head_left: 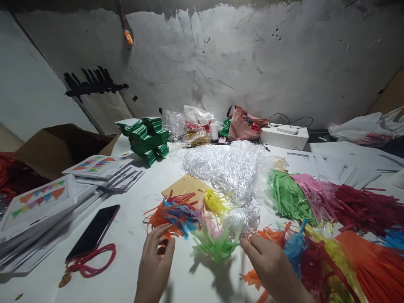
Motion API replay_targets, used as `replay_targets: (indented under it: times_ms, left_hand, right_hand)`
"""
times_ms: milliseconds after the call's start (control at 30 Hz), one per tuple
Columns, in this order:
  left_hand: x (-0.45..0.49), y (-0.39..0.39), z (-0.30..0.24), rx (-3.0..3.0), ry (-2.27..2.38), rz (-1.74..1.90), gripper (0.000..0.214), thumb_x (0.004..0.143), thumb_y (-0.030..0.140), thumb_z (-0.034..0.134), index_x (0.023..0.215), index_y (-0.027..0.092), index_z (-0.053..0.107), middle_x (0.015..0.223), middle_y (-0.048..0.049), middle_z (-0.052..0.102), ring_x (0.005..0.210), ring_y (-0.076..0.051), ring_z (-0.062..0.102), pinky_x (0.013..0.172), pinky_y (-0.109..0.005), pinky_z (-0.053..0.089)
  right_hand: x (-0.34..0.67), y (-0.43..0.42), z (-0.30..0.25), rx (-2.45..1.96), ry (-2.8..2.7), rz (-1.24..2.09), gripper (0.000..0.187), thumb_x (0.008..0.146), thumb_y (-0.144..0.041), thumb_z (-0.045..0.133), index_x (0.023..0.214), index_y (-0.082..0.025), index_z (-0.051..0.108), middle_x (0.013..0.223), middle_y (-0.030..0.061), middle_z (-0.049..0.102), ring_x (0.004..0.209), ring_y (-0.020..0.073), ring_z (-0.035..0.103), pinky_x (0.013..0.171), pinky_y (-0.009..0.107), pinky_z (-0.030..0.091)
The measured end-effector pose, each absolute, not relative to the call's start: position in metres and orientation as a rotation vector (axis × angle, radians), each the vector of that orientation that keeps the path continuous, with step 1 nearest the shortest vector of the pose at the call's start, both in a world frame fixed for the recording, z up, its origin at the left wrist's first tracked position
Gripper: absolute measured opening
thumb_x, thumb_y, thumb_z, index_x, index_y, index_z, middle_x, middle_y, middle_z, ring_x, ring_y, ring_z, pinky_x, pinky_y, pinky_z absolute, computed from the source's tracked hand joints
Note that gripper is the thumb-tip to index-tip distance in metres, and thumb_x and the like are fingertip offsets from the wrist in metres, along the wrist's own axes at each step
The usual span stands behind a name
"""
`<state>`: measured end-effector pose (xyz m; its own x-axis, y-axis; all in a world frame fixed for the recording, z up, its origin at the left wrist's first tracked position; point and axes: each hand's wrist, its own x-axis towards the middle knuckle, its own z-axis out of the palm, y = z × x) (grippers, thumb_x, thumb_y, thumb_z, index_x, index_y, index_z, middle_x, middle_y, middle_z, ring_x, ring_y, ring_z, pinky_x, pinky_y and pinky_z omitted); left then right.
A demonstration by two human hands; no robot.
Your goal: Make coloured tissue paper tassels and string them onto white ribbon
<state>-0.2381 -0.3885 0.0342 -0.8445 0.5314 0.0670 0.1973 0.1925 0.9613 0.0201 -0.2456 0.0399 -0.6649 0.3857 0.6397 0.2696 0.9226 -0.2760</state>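
Note:
My left hand (156, 261) is at the lower middle, its thumb and fingers apart and curved, nothing visible in it. An orange and blue tissue tassel (179, 214) lies just beyond its fingertips. To the right, my right hand (268, 259) has its fingers pressed together at the right edge of a pale green tissue tassel (216, 244). Whatever is between those fingertips is too small to make out. The green tassel is slightly blurred and casts a shadow on the white table (195, 290). Behind it are a yellow tassel (215, 203) and a heap of white string (224, 164).
Fringed tissue bundles (290, 193) and loose tassels crowd the right side. At left are a phone (93, 233) with a red strap, stacked printed packs (41, 202) and a cardboard box (63, 145). Green bundles (148, 141), a pink bag (244, 124) and a white box (285, 136) stand behind.

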Motion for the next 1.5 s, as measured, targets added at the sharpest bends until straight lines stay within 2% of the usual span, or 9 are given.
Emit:
replay_targets:
  times_ms: [67,133,233,300,400,500,667,1267,1500]
  left_hand:
    - [-0.219,-0.393,0.051,1.003,2.208,1.609,0.031,0.079,0.044,0.07,0.107,0.029,0.069,0.127,-0.0079,0.061,0.107,-0.029,0.058,0.082,-0.032,0.052]
    - [-0.194,-0.391,0.067,1.313,2.014,1.433,0.025,0.086,0.042,0.065,0.106,0.029,0.073,0.123,-0.0099,0.066,0.114,-0.032,0.057,0.094,-0.036,0.049]
    - [-0.159,-0.381,0.082,1.448,1.56,1.194,0.028,0.092,0.046,0.057,0.096,0.027,0.077,0.1,-0.0113,0.072,0.098,-0.03,0.062,0.094,-0.037,0.047]
    - [-0.144,-0.375,0.081,1.324,1.422,1.156,0.036,0.092,0.052,0.055,0.083,0.024,0.076,0.08,-0.0084,0.068,0.078,-0.025,0.059,0.077,-0.032,0.048]
    - [-0.132,-0.371,0.068,0.994,1.414,1.272,0.043,0.086,0.06,0.063,0.072,0.02,0.067,0.067,-0.0009,0.054,0.064,-0.016,0.046,0.062,-0.025,0.039]
    - [-0.125,-0.372,0.053,0.772,1.382,1.355,0.047,0.081,0.063,0.068,0.071,0.018,0.064,0.066,0.0011,0.049,0.064,-0.014,0.041,0.06,-0.024,0.035]
    - [-0.113,-0.376,0.043,0.765,1.394,1.394,0.043,0.079,0.063,0.07,0.071,0.02,0.068,0.07,-0.0031,0.057,0.069,-0.019,0.05,0.067,-0.028,0.042]
    - [-0.112,-0.379,0.036,0.854,1.505,1.358,0.04,0.084,0.059,0.066,0.07,0.022,0.066,0.07,-0.0033,0.059,0.065,-0.018,0.05,0.059,-0.025,0.041]
    - [-0.113,-0.381,0.031,0.946,1.482,1.328,0.038,0.086,0.057,0.063,0.072,0.023,0.067,0.073,-0.0045,0.059,0.071,-0.021,0.055,0.069,-0.028,0.047]
  right_hand:
    - [0.029,-0.251,0.059,-0.263,-2.381,-0.016,0.032,0.1,-0.01,0.04,0.112,-0.014,0.07,0.059,0.0017,0.055,0.051,0.0158,0.051,0.048,0.027,0.032]
    - [0.035,-0.258,0.075,-0.105,-2.387,-0.037,0.032,0.099,-0.011,0.043,0.119,-0.013,0.067,0.057,0.0014,0.057,0.049,0.0161,0.051,0.046,0.028,0.033]
    - [0.04,-0.264,0.083,-0.083,-2.33,0.092,0.035,0.1,-0.016,0.047,0.131,-0.017,0.062,0.057,0.0008,0.06,0.048,0.0166,0.053,0.046,0.028,0.037]
    - [0.042,-0.266,0.077,-0.206,-2.243,0.291,0.036,0.1,-0.02,0.048,0.134,-0.022,0.06,0.06,0.0006,0.061,0.05,0.0166,0.057,0.049,0.027,0.042]
    - [0.043,-0.266,0.062,-0.564,-2.017,0.713,0.024,0.099,-0.026,0.052,0.113,-0.025,0.071,0.073,0.0037,0.069,0.064,0.0174,0.066,0.06,0.025,0.052]
    - [0.038,-0.268,0.049,-0.837,-1.827,1.206,0.027,0.095,-0.043,0.059,0.095,-0.021,0.074,0.076,0.0044,0.069,0.066,0.0177,0.064,0.059,0.024,0.051]
    - [0.023,-0.277,0.045,-0.794,-1.676,1.721,0.042,0.085,-0.056,0.068,0.096,-0.016,0.073,0.068,-0.0001,0.057,0.059,0.0125,0.047,0.056,0.024,0.042]
    - [0.014,-0.274,0.06,-0.788,-1.649,1.878,0.032,0.081,-0.047,0.064,0.084,-0.016,0.07,0.075,0.0032,0.062,0.069,0.0156,0.054,0.064,0.026,0.043]
    - [0.009,-0.277,0.051,-0.835,-1.782,1.763,0.014,0.077,-0.027,0.058,0.067,-0.018,0.054,0.059,-0.0061,0.04,0.057,0.0097,0.034,0.052,0.022,0.026]
